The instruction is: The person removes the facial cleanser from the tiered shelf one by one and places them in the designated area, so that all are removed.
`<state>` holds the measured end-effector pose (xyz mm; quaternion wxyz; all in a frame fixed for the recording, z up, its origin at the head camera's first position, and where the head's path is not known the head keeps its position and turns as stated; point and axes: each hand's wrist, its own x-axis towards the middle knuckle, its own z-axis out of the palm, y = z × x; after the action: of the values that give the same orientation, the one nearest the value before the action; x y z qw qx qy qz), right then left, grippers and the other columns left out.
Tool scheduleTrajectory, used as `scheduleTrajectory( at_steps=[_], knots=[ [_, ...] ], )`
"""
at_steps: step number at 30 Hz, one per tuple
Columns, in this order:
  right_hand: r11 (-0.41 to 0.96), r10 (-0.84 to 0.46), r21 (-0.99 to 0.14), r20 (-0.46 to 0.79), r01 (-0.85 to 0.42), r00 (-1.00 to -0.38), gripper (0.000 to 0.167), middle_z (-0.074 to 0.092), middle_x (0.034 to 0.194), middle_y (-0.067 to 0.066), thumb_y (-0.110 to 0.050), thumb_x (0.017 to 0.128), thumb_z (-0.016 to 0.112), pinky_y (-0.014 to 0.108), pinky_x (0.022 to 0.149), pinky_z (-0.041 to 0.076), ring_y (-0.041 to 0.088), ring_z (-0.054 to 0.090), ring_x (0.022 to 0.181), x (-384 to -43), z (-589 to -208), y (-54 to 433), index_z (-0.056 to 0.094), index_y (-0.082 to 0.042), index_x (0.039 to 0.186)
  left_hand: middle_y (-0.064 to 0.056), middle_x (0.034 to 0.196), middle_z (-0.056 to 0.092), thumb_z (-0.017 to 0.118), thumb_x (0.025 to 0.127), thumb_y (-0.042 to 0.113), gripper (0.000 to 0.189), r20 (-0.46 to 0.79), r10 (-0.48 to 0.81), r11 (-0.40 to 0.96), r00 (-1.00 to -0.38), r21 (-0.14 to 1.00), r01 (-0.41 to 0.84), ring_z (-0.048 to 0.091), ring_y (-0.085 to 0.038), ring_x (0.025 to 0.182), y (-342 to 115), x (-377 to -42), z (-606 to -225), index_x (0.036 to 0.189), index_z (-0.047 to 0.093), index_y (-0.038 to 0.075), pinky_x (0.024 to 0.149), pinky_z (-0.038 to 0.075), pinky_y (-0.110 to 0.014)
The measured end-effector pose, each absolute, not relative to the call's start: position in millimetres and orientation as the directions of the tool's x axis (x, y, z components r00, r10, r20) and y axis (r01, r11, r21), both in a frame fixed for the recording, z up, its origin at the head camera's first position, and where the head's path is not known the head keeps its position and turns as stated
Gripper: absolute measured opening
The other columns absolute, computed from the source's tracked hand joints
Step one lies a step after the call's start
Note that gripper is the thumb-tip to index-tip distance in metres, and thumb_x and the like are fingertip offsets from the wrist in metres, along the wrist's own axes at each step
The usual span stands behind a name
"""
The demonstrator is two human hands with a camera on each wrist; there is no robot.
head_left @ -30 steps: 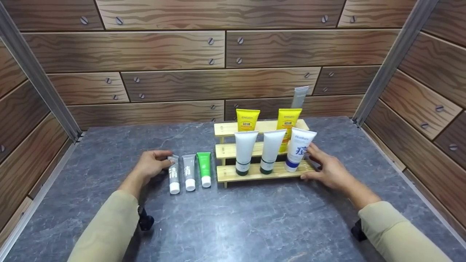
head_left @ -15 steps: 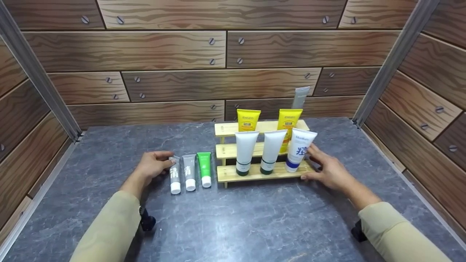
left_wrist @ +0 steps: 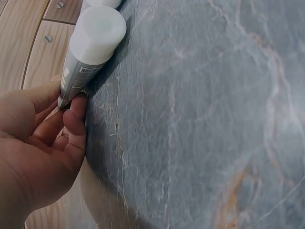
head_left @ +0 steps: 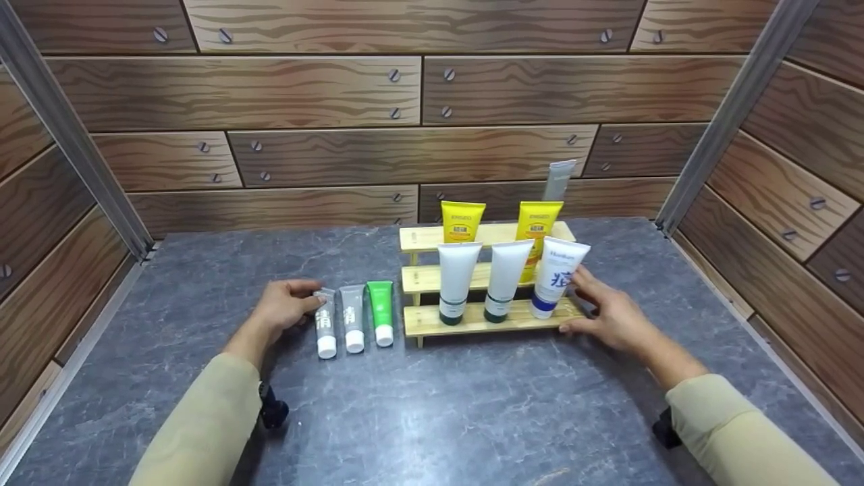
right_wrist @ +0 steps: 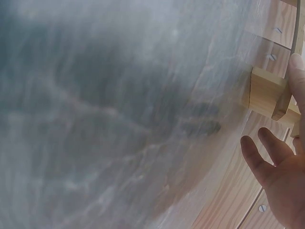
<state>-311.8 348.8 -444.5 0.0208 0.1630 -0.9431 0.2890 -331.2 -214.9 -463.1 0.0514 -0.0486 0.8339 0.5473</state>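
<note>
My left hand (head_left: 280, 307) pinches the flat end of a grey tube with a white cap (head_left: 326, 331), the leftmost of three lying on the table. In the left wrist view its thumb and fingertips meet at that end, below the white cap (left_wrist: 97, 36). Beside it lie another grey tube (head_left: 352, 317) and a green tube (head_left: 381, 307). My right hand (head_left: 614, 314) is at the right end of a three-tier wooden rack (head_left: 428, 329), fingers spread, its thumb at the lowest shelf's front corner. A white tube with blue print (head_left: 560, 270) stands right by its fingertips.
Two white tubes with dark green caps (head_left: 457, 280) stand on the lowest shelf. Behind them are two yellow tubes (head_left: 462, 219), and a grey tube (head_left: 559, 179) rises at the back right. Wood-patterned panels (head_left: 324, 94) enclose the marbled grey table (head_left: 432, 412).
</note>
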Motion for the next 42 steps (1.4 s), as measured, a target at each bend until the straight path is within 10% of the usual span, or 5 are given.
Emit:
scheduleTrajectory(
  at_steps=[13,28,42],
  knots=[
    [0.759,-0.313,-0.554,0.149,-0.341,-0.938,0.11,0.018,0.174,0.016,-0.038,0.083,0.091,0.065,0.12,0.03,0.049,0.048,0.142,-311.3,-443.9,349.0,0.028,-0.013,0.168,-0.026,0.132,0.069,0.072,0.099,0.009,0.044,-0.079,-0.02,0.438,-0.997,0.895,-0.08,0.068,-0.019,0.1,-218.0,-328.2,-461.5,0.138,0.065,-0.009,0.082,0.053,-0.026],
    [0.765,-0.307,-0.559,0.121,-0.32,-0.944,0.111,0.016,0.175,0.012,-0.039,0.082,0.091,0.066,0.123,0.023,0.048,0.042,0.146,-310.7,-443.5,349.4,0.027,-0.015,0.169,-0.027,0.136,0.066,0.075,0.098,0.01,0.052,-0.11,0.002,0.41,-0.994,0.906,-0.1,0.065,-0.014,0.084,-225.9,-321.4,-455.5,0.144,0.06,-0.008,0.062,0.053,-0.027],
    [0.764,-0.332,-0.526,0.176,-0.374,-0.926,0.107,0.02,0.173,0.018,-0.035,0.083,0.092,0.067,0.121,0.025,0.051,0.043,0.144,-311.2,-444.7,349.3,0.031,-0.008,0.166,-0.026,0.145,0.061,0.076,0.099,0.017,0.054,-0.099,0.033,0.487,-0.995,0.871,-0.07,0.065,-0.026,0.114,-236.7,-315.3,-438.4,0.145,0.06,-0.006,0.105,0.049,-0.044]
  ],
)
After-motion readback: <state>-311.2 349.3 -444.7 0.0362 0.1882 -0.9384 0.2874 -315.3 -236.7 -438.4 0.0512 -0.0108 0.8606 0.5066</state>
